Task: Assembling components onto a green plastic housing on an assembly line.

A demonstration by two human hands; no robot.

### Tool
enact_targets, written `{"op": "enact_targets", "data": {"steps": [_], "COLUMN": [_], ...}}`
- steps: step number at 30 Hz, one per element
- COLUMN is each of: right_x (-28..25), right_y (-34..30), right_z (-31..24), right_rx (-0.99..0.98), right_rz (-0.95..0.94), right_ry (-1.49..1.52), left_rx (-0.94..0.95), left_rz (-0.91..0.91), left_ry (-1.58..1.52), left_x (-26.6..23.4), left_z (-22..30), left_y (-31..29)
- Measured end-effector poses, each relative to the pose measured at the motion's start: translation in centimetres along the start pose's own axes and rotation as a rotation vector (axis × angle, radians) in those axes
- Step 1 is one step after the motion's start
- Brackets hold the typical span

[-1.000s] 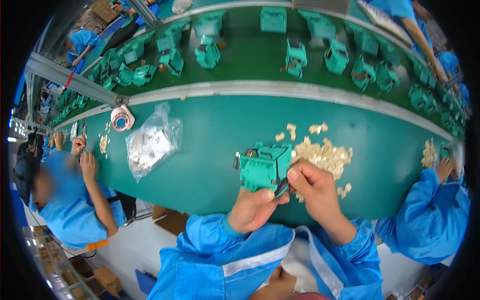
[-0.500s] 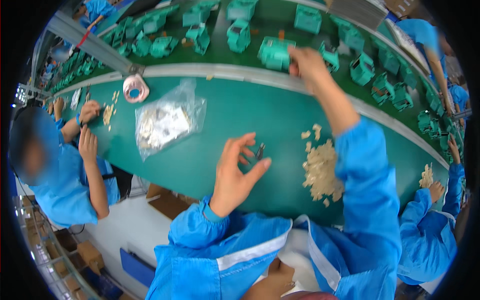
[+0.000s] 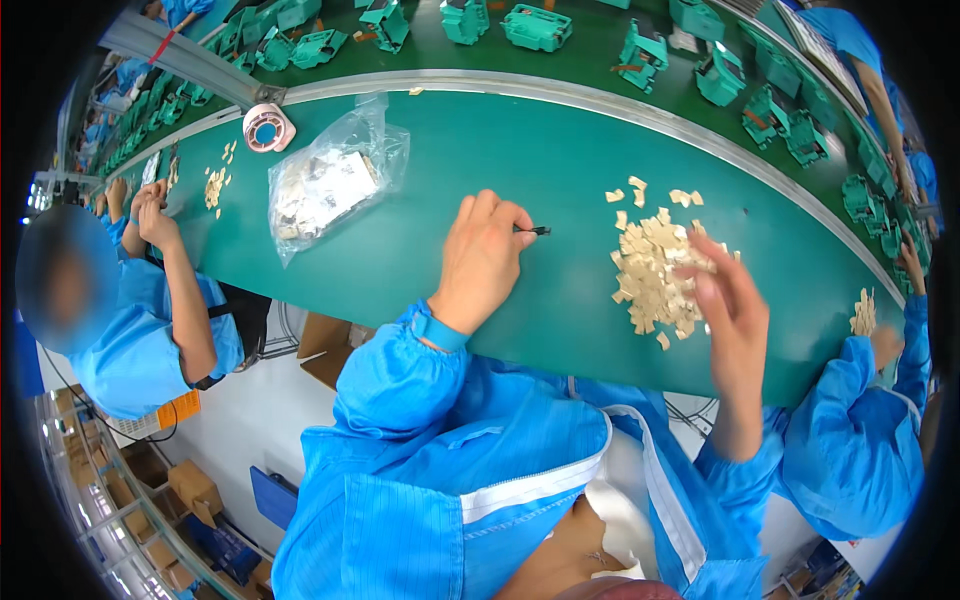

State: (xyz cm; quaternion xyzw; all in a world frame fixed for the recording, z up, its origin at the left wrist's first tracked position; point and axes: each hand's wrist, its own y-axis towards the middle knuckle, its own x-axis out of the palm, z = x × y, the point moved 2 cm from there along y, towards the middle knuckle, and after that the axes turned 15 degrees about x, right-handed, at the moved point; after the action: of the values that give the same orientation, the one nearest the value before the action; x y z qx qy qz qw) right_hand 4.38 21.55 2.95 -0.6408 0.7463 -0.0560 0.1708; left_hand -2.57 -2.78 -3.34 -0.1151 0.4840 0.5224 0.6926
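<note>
- Green table curves in front of me; beyond its pale rail runs a darker belt carrying teal housings.
- My left hand rests on the table, fingers curled, thumb and forefinger pinching a small dark tool whose tip points right. It looks like tweezers, but it is too small to be sure.
- My right hand hovers over the near right edge of the heap of beige parts. The fingers are loosely spread and blurred, so I cannot tell whether they already hold a piece.
- The heap lies to the right on the table, well apart from my left hand, with a few strays at its far side.
- To do this pick well, I judge I should take a single part off the edge of the heap rather than dig into the middle, so nothing scatters toward the table's near edge.
- I would hold the tool level and steady on the table, and bring the part to it, not the other way round.
- Far left lie a clear bag of parts and a pink tape roll.
- A person in blue works on my left, another on my right; their hands are apart from mine.
</note>
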Motion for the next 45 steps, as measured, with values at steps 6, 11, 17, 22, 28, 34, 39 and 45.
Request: {"op": "enact_targets", "data": {"steps": [6, 11, 17, 22, 28, 34, 39, 45], "right_x": [-2.1, 0.8, 2.0, 3.8, 3.9, 2.2, 1.4, 0.3], "right_y": [-7.2, -7.7, -8.8, -9.6, -9.6, -9.4, -7.7, -4.5], "right_z": [5.4, 3.9, 1.9, 2.3, 2.3, 0.0, 0.8, 0.9], "right_rx": [0.114, 0.178, 0.212, -0.089, -0.182, -0.261, -0.202, 0.155], "right_rz": [0.113, -0.221, -0.47, -0.163, -0.199, -0.077, -0.211, -0.316], "right_ry": [0.376, 0.65, 0.427, 0.309, 0.136, 0.106, -0.076, 0.252], "left_rx": [0.155, 0.817, 0.771, 0.143, 0.028, 0.432, 0.316, 0.438], "left_rz": [0.083, 0.181, 0.284, 0.34, 0.257, 0.125, 0.12, 0.16], "left_ry": [-0.216, -0.3, -0.352, -0.911, -1.254, -0.451, -0.612, -0.508], "left_x": [-0.7, -3.8, -3.7, -2.2, -1.5, -4.6, -3.7, -1.9], "left_z": [3.7, 10.8, 12.1, 12.2, 11.7, 12.2, 12.3, 11.3], "left_y": [0.0, -2.1, -4.2, -6.7, -7.5, -6.2, -4.3, -1.2]}}
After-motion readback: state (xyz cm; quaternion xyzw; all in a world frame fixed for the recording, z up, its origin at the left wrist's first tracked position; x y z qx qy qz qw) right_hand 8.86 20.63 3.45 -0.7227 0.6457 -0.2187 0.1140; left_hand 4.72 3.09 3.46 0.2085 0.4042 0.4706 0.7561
